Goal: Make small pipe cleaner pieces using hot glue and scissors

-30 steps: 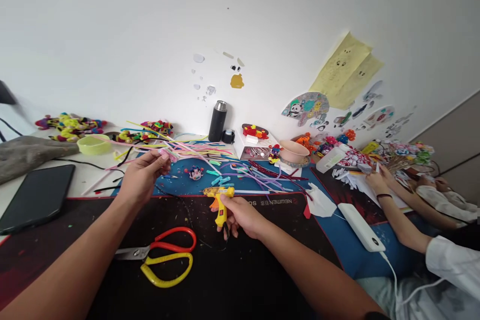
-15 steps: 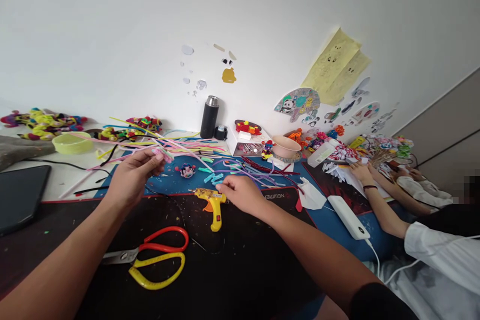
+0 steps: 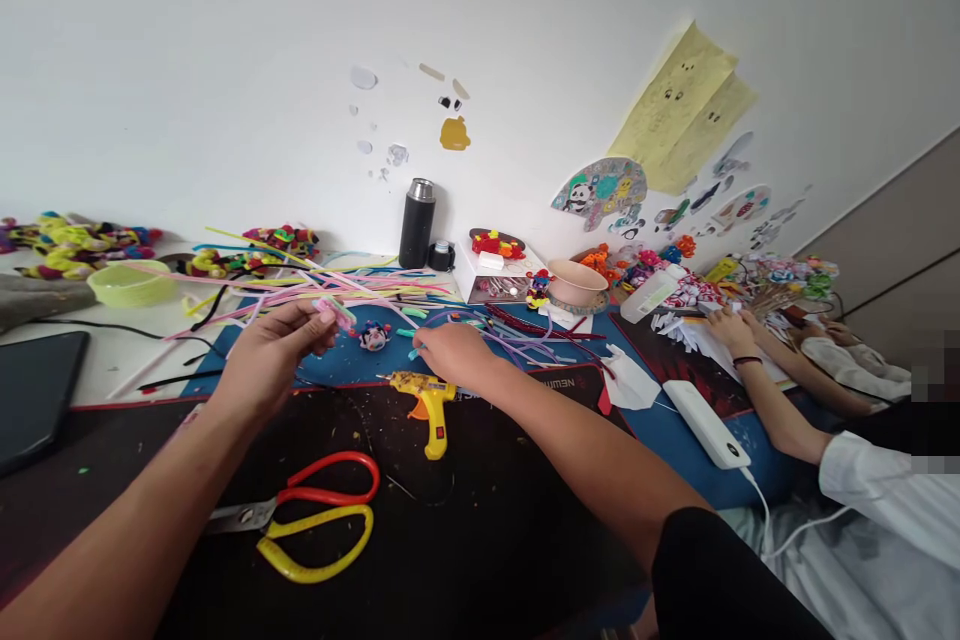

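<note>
My left hand (image 3: 274, 355) is closed in a pinch on a small pink and green pipe cleaner piece (image 3: 334, 312), raised above the table. My right hand (image 3: 454, 357) is farther right, its fingers bent together at the short teal pipe cleaner pieces (image 3: 413, 353), mostly covering them. Between the hands lies a small figure head (image 3: 373, 335) with dark and light parts and red on its sides. Just below my right hand rests a yellow glue gun (image 3: 429, 405), its nozzle pointing left. Nearer to me are scissors (image 3: 322, 520) with red and yellow handles.
Long pipe cleaners (image 3: 330, 290) spread behind my hands. A black flask (image 3: 417, 225), a white box (image 3: 495, 270) and a pinkish bowl (image 3: 576, 285) stand by the wall. To the right lie a white power strip (image 3: 705, 425) and another person's hands (image 3: 731, 335). A dark tablet (image 3: 37, 395) lies left.
My right hand has moved from beside the glue gun forward and left onto the teal pieces. My left hand still pinches the pink and green piece. The view has shifted slightly.
</note>
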The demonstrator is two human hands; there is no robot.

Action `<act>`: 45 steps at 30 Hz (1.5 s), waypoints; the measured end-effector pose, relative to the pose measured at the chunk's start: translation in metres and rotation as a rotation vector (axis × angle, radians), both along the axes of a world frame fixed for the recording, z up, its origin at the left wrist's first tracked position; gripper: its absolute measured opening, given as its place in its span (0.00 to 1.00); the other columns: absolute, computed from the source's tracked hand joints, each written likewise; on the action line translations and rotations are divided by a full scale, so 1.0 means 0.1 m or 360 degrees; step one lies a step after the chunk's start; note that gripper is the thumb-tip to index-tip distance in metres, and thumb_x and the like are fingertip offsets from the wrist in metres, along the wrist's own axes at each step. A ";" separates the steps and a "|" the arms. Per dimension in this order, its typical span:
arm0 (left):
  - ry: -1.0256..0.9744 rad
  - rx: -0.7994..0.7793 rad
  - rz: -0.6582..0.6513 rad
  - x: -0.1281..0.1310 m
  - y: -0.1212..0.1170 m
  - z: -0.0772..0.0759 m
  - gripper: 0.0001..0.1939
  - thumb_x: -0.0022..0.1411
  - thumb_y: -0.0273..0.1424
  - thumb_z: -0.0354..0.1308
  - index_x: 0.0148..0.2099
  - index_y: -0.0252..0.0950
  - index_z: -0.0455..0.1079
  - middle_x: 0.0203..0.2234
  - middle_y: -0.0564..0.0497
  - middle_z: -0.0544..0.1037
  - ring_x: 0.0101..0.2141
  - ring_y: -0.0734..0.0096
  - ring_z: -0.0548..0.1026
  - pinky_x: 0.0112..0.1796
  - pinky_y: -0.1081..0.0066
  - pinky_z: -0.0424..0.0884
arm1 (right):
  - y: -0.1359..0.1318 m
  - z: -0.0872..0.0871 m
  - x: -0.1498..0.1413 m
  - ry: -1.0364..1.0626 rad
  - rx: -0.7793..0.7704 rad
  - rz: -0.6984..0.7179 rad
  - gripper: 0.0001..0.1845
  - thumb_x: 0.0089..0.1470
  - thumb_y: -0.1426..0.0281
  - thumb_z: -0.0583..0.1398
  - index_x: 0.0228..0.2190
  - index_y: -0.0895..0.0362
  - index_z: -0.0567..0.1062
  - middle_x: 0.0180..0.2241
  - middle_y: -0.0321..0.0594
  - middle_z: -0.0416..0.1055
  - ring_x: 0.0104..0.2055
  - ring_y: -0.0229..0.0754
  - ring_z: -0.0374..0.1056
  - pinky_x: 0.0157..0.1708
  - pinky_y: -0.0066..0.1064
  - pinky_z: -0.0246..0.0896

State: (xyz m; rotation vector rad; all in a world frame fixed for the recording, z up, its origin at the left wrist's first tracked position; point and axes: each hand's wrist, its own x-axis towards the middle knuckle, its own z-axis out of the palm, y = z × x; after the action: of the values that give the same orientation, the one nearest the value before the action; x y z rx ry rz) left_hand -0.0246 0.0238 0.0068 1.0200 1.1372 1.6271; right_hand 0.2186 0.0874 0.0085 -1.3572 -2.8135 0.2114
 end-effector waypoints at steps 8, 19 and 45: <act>0.0058 -0.0001 -0.0042 0.02 0.00 -0.02 0.17 0.46 0.44 0.79 0.29 0.39 0.79 0.22 0.51 0.77 0.25 0.69 0.70 0.28 0.70 0.65 | 0.04 -0.07 -0.05 0.0039 0.0026 0.0040 0.11 0.68 0.71 0.59 0.43 0.57 0.83 0.38 0.50 0.83 0.41 0.54 0.78 0.40 0.37 0.62; 0.0078 -0.0128 -0.0021 0.06 -0.01 -0.03 0.19 0.42 0.45 0.80 0.30 0.38 0.80 0.25 0.52 0.79 0.25 0.71 0.69 0.29 0.71 0.65 | -0.09 -0.05 -0.21 0.1094 -0.0357 -0.0159 0.11 0.66 0.59 0.63 0.40 0.53 0.82 0.23 0.31 0.69 0.26 0.38 0.63 0.27 0.29 0.47; 0.0773 -0.0249 -0.0130 0.18 -0.07 -0.05 0.21 0.50 0.53 0.74 0.36 0.41 0.83 0.29 0.49 0.83 0.32 0.61 0.76 0.36 0.67 0.69 | -0.32 -0.12 -0.26 0.1780 -0.0575 -0.0220 0.08 0.64 0.62 0.65 0.38 0.54 0.79 0.23 0.29 0.67 0.26 0.37 0.63 0.29 0.30 0.53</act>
State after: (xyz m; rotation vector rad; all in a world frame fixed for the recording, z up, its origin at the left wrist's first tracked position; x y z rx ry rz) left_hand -0.0067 0.0168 0.0019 1.3804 1.4914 1.2337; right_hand 0.1922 0.0554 -0.0034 -0.9670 -1.7719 1.1015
